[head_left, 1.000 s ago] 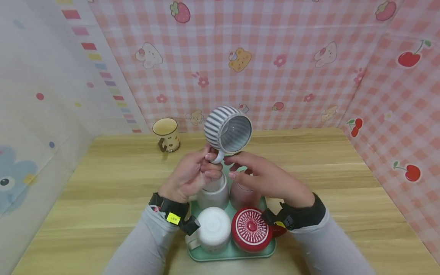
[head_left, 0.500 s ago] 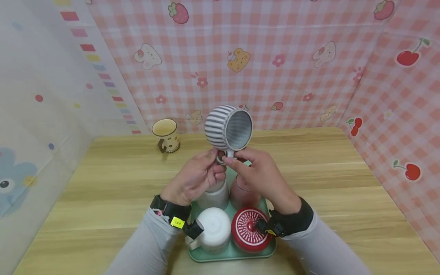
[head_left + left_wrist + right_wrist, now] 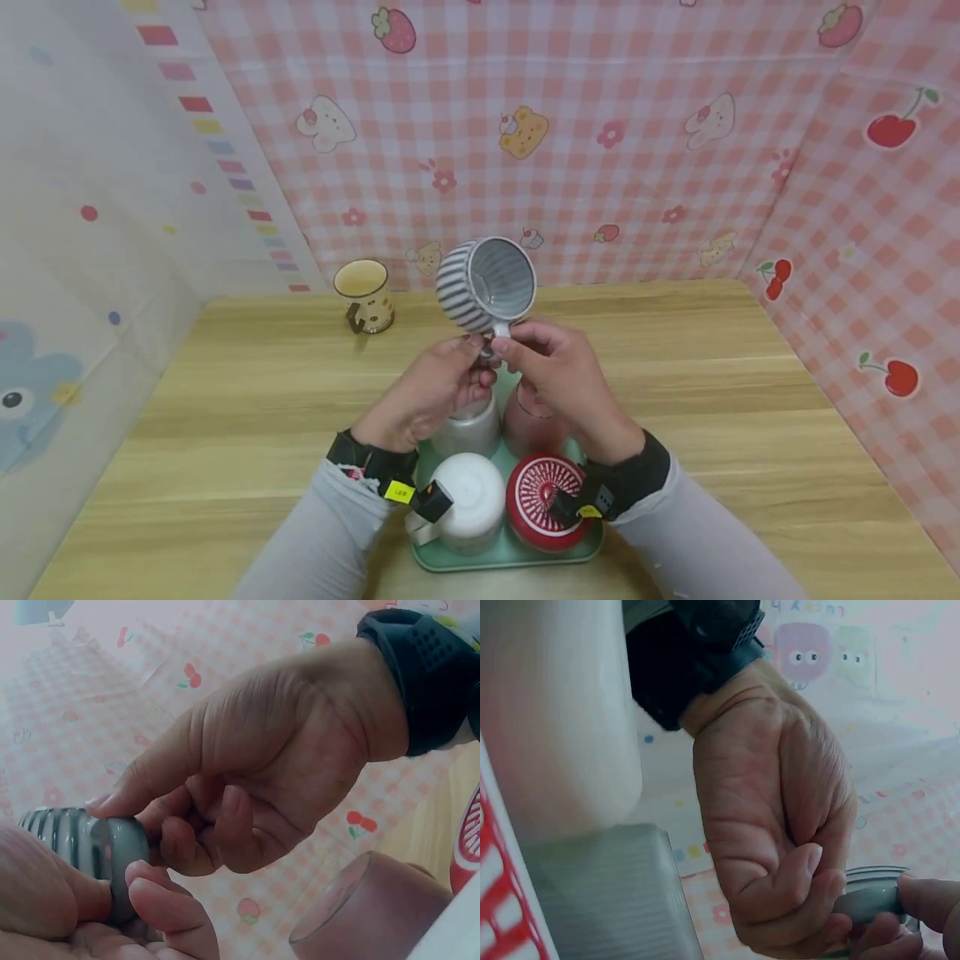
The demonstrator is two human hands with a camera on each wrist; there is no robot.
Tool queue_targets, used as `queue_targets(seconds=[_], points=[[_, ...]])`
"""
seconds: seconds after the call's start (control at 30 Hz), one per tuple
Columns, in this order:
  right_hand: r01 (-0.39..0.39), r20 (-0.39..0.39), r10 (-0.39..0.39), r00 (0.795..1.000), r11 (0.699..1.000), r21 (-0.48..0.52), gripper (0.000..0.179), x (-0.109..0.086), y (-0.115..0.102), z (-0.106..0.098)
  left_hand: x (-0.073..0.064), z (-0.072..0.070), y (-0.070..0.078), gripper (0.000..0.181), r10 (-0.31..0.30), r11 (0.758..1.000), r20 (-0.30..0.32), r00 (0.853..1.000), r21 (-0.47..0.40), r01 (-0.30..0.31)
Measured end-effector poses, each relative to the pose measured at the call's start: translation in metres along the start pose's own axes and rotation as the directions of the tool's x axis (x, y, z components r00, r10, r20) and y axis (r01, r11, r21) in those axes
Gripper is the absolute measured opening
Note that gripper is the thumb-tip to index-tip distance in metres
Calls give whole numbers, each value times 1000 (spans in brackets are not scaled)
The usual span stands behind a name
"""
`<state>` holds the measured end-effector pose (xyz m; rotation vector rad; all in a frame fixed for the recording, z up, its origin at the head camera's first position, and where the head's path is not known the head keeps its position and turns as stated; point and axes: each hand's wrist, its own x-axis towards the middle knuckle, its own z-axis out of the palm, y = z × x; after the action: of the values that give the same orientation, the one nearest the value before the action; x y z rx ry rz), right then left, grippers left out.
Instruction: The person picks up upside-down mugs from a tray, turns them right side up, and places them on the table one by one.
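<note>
A grey-and-white striped mug (image 3: 459, 293) is held up above the tray, tilted, its opening turned up and to the right. Its small white handle (image 3: 500, 330) points down toward the hands. My left hand (image 3: 435, 387) pinches the handle from the left, its other fingers curled beneath. From the right, my right hand (image 3: 566, 379) pinches the handle between thumb and fingers. In the left wrist view, the right thumb presses on the handle (image 3: 129, 859) and its other fingers curl. The handle (image 3: 870, 902) shows between both hands in the right wrist view; most of the mug is hidden there.
Under the hands lies a green tray (image 3: 517, 557). On it are an upturned white mug (image 3: 471, 496), an upturned red mug (image 3: 534, 521), a greyish-white cup (image 3: 468, 433) and a pink cup (image 3: 531, 429). A cream mug (image 3: 367, 292) stands upright at the back left, near the checked wall.
My right hand has moved from loose fingers below the rim to pinching the handle. The striped mug has since shifted slightly left, its opening tipping further upward. The left hand keeps its hold.
</note>
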<state>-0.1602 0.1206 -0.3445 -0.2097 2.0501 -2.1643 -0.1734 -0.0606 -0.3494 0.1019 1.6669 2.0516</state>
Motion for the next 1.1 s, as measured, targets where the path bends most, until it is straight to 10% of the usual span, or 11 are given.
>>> queue_targets(seconds=[0.57,1.1], points=[[-27,80,22,997,998,61,14,8,8,-2,5,-1,-5,27,-46,999,100,994,32,43],[-59,18,59,998,998,14,16,15,-5,0,8,-8,-2,25,7,985,6,1000,172,-7]])
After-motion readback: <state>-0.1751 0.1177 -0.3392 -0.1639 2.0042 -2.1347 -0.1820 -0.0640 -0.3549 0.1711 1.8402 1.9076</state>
